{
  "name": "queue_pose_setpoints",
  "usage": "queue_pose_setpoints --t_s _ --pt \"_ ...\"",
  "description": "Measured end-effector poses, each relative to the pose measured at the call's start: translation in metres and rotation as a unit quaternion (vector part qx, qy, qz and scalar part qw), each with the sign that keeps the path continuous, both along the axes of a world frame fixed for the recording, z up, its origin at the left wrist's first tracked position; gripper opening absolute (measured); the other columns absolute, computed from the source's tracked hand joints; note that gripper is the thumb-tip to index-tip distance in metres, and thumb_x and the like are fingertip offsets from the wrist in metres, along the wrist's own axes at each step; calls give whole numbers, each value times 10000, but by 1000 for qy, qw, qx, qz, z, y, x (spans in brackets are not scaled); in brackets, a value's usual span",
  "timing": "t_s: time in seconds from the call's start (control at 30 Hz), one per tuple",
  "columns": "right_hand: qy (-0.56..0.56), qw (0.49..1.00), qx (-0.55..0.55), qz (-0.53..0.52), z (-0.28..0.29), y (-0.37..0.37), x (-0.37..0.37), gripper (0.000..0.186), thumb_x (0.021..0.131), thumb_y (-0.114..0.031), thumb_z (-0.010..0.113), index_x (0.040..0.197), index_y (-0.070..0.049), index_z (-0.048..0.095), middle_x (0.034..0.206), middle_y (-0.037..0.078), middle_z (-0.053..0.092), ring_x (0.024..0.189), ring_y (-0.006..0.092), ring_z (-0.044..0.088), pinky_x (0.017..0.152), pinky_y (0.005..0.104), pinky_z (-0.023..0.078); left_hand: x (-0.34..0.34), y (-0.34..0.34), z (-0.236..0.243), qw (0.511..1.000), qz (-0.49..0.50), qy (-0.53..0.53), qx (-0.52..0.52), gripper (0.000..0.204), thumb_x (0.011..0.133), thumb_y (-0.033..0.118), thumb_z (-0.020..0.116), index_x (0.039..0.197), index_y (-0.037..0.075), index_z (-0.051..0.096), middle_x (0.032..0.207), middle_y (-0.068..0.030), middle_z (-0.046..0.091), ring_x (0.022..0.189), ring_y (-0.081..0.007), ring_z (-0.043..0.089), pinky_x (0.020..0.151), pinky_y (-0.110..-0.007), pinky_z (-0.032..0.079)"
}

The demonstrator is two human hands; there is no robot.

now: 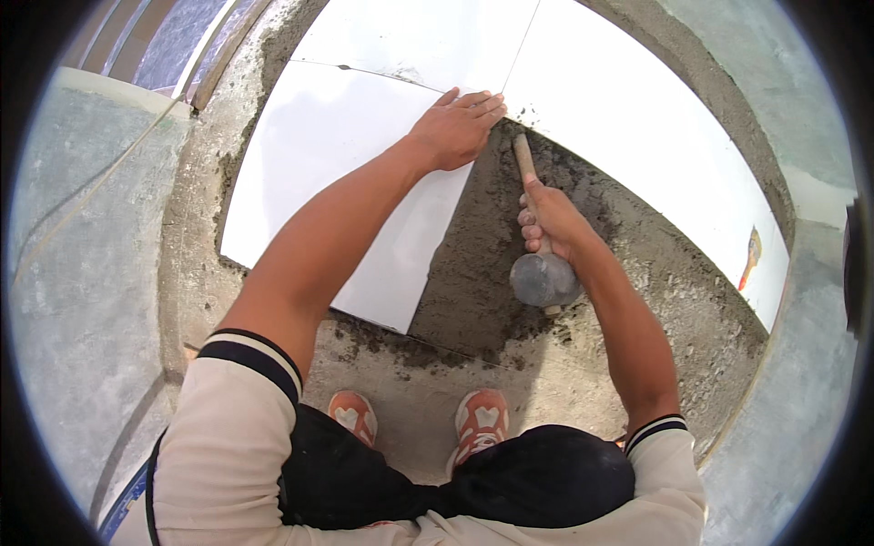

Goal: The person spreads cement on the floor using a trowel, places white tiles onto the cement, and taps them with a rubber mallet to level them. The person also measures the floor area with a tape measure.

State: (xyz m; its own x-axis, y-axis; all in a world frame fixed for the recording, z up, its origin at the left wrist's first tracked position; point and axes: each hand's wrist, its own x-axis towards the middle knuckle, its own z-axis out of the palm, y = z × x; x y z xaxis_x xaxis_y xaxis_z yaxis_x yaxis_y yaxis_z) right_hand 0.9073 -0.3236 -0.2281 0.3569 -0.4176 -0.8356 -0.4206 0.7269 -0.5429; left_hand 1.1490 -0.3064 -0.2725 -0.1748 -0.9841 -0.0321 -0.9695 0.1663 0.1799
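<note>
the flat, outstretched left hand (pixel 460 130) is laid on the upper right corner of the white tile (pixel 319 155) left of centre, nothing grasped by it; part of that tile is hidden by the forearm. by the closed right hand (pixel 557 218), the wooden handle of a grey-headed mallet (pixel 537 278) is gripped right of centre, head toward the lower edge. bare grey mortar (pixel 473 246) is partly covered by mallet and hand, and is bordered at the upper right by another white tile (pixel 655 109). on that tile's far right end a small orange-and-tan item (pixel 752 255) is seen, too small to identify. at the upper left, the wall (pixel 91 218) is crossed by a thin cable (pixel 109 173). two orange-and-white shoes (pixel 481 419) are planted at lower centre.
</note>
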Motion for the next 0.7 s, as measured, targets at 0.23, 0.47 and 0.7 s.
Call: queue_pose_setpoints --t_s 0.23,0.47,0.7 --pt "4 999 -19 33 8 9 -4 467 1110 -546 468 1042 -84 463 695 -26 430 469 96 407 418 299 396 -3 1 3 1000 -5 18 -4 552 1089 210 473 1627 130 373 1717 -26 332 1597 -215 265 1317 -515 226" --pt "-19 999 26 4 14 6 -2 442 1123 -504 456 1081 -63 471 710 -18 436 489 112 423 442 323 414 6 2 6 1000 -8 14 -1 536 1089 181 459 1616 114 386 1706 -41 351 1593 -221 278 1309 -523 242" --pt "-28 999 39 -18 9 -6 5 438 1127 -502 446 1044 -72 462 702 -13 439 488 120 417 446 322 408 6 0 9 1000 -2 4 28 534 1090 201 455 1613 114 391 1706 -41 351 1587 -223 292 1312 -508 244"
